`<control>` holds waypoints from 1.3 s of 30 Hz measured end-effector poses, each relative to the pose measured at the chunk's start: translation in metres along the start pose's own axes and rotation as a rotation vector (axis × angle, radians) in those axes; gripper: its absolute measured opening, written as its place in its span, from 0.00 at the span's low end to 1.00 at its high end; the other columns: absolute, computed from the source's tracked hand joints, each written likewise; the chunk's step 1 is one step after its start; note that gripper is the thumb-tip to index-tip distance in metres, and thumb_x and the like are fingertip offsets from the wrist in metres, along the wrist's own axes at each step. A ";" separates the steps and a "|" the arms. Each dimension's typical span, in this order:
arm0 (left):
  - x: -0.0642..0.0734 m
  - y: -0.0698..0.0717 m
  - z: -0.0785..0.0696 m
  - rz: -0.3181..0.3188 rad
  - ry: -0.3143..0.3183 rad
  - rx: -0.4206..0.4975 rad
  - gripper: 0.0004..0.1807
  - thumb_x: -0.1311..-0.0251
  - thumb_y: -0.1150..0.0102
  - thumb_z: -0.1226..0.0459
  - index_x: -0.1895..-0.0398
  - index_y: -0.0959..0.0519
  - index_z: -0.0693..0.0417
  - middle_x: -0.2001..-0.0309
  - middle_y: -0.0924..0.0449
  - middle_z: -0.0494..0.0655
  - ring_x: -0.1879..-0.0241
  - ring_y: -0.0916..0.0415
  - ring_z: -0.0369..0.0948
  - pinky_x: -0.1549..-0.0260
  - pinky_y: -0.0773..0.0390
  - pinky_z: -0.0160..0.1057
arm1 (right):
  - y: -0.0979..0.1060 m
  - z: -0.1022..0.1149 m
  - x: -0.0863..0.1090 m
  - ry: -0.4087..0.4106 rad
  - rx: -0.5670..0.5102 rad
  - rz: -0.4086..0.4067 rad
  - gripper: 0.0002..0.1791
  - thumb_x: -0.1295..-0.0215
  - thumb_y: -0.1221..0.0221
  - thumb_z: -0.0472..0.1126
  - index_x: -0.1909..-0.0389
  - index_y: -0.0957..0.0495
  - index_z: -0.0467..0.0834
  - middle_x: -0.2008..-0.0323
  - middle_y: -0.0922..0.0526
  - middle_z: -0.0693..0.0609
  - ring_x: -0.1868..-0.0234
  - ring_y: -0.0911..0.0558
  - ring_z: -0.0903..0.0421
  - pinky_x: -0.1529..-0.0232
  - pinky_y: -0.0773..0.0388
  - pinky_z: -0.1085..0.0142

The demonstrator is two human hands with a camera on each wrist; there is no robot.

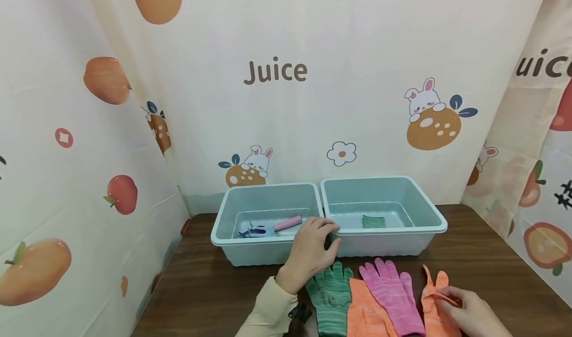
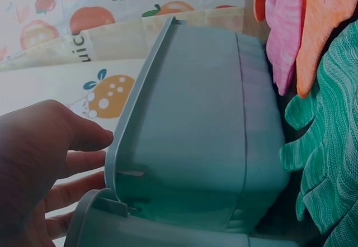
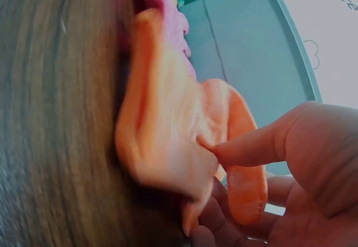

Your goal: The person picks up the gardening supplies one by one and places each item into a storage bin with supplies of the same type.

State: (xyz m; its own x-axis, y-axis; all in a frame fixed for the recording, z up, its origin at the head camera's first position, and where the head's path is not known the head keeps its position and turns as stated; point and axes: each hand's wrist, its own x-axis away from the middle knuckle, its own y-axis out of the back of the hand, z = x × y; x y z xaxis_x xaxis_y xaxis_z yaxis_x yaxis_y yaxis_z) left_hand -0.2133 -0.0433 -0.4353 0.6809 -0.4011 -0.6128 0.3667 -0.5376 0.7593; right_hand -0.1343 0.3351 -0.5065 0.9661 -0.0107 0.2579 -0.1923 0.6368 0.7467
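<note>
My right hand pinches an orange knit glove between thumb and fingers at the right end of a row of gloves. In the right wrist view that orange glove is bent, with one finger hanging over my fingers. My left hand is at the adjoining rims of two pale blue-green bins, its fingers loosely spread; the left wrist view shows the thumb at the rim of the right bin. Below the left hand lie a green glove, another orange glove and a pink glove.
The left bin holds a pink roll and a blue-and-purple item. Inside the right bin is a small folded green fabric piece. A printed curtain hangs behind the dark wooden table.
</note>
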 end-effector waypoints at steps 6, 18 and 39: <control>0.000 0.000 0.000 -0.008 -0.002 -0.025 0.12 0.30 0.31 0.55 0.47 0.11 0.45 0.46 0.13 0.41 0.44 0.18 0.41 0.43 0.17 0.41 | 0.005 -0.001 0.000 -0.011 -0.074 0.031 0.17 0.19 0.43 0.48 0.48 0.19 0.37 0.72 0.25 0.54 0.71 0.26 0.59 0.70 0.30 0.67; 0.001 0.005 -0.005 0.032 0.013 0.013 0.13 0.30 0.31 0.55 0.46 0.11 0.45 0.46 0.12 0.41 0.44 0.18 0.41 0.43 0.16 0.41 | 0.021 -0.015 0.007 0.046 -0.308 0.135 0.20 0.15 0.48 0.48 0.47 0.20 0.32 0.67 0.18 0.58 0.68 0.21 0.65 0.66 0.20 0.69; 0.000 0.003 -0.001 0.011 0.067 0.077 0.11 0.30 0.30 0.55 0.49 0.10 0.46 0.47 0.11 0.40 0.45 0.17 0.40 0.46 0.15 0.40 | 0.035 -0.019 0.013 0.041 -0.440 0.174 0.14 0.15 0.49 0.46 0.59 0.18 0.65 0.68 0.20 0.57 0.67 0.21 0.62 0.65 0.21 0.66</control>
State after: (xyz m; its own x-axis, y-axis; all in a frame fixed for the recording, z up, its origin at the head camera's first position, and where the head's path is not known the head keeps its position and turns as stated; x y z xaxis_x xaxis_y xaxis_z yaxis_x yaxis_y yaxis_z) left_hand -0.2121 -0.0441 -0.4331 0.7266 -0.3579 -0.5864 0.3108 -0.5900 0.7452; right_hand -0.1255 0.3718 -0.4889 0.9336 0.1500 0.3253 -0.2694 0.8925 0.3617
